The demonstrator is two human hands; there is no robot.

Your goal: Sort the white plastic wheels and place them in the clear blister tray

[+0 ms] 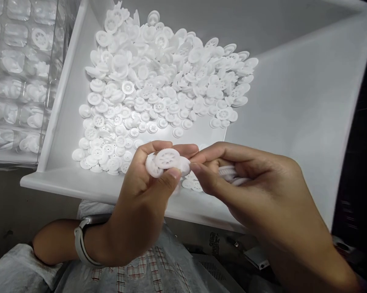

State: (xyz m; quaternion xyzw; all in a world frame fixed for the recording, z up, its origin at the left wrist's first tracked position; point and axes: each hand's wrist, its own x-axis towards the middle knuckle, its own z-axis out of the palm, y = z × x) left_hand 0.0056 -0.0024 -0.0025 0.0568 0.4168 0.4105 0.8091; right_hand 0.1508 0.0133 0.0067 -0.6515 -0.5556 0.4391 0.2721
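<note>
My left hand (pixel 149 187) is closed around a few white plastic gears (pixel 167 158), its thumb pressing on the front one, which has holes through its disc. Touching the edge of those gears is the thumb and forefinger of my right hand (pixel 250 175). More white gears (pixel 229 173) are tucked in the curled fingers of that right hand. Both hands are above the near rim of a large white bin (pixel 299 101). A heap of similar loose gears (pixel 165 73) covers the bin's floor at the middle and left.
Left of the bin stands a clear plastic tray (pixel 15 36) with rows of compartments, several holding white gears. The bin's near rim (pixel 67 189) runs below my hands. Under it, in shadow, are a grey vented box (pixel 213 270) and other dark items.
</note>
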